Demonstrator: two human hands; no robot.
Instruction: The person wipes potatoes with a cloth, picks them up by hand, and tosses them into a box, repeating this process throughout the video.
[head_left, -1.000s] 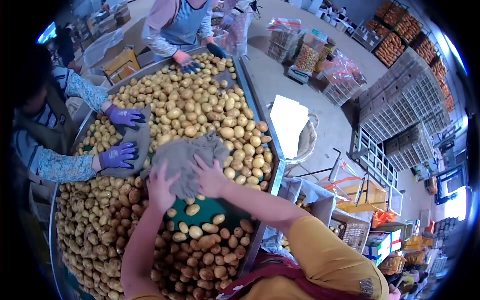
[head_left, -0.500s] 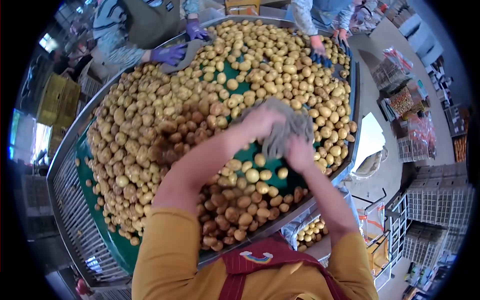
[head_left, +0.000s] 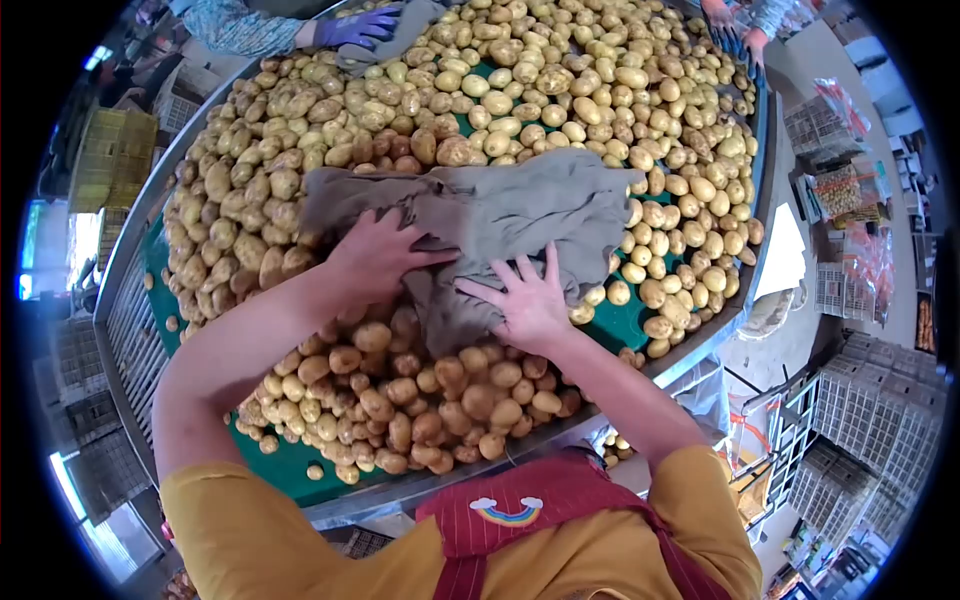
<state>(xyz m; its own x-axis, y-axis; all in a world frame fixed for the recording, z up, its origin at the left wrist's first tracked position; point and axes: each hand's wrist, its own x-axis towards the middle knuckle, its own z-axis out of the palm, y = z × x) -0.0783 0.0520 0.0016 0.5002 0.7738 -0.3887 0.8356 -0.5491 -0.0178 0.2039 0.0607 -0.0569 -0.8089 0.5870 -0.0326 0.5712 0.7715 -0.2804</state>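
Observation:
A grey cloth (head_left: 545, 205) lies spread, with creases, over a heap of potatoes (head_left: 250, 200). My left hand (head_left: 378, 258) rests palm down on the cloth's left part, its fingers apart. On the cloth's front middle lies my right hand (head_left: 528, 302), fingers spread wide. Neither hand is closed round anything. Browner potatoes (head_left: 455, 400) lie just in front of the cloth, and the potatoes beneath it are hidden.
The potatoes lie on a green surface (head_left: 270, 478) inside a metal-rimmed table. At the far left, a co-worker's purple glove (head_left: 360, 28) touches another grey cloth (head_left: 395, 40). Another person's gloved hands (head_left: 745, 45) are at the far right. Stacked crates (head_left: 880, 400) stand at right.
The bunched cloth is now spread flat and reaches further left. Both my hands have moved left and their fingers have opened out. The view has shifted, and the co-workers appear nearer the top edge.

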